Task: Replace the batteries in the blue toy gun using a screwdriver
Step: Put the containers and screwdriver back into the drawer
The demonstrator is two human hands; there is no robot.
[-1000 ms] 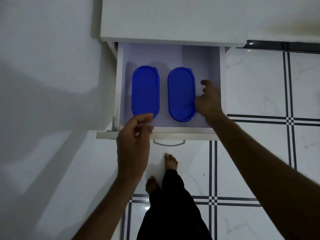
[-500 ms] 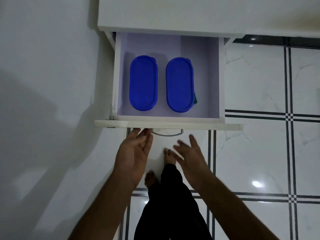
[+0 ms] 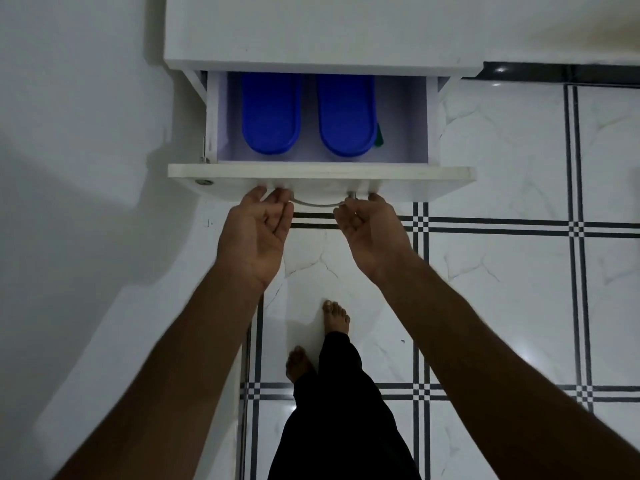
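I have both palms up under the drawer front, left hand and right hand holding nothing, fingers loosely extended; next I judge it needs a level push shut.

— Item one, upper limbs?
— Left hand and right hand, both bare: no gloves, rings, watch or bracelets. Forearms uncovered along all that shows; no sleeve in view.
— Item two, lower body?
— Black trousers, loose, plain, no markings, reaching the ankle.
— Footwear?
— Bare feet, toes visible; no socks, no sandals.
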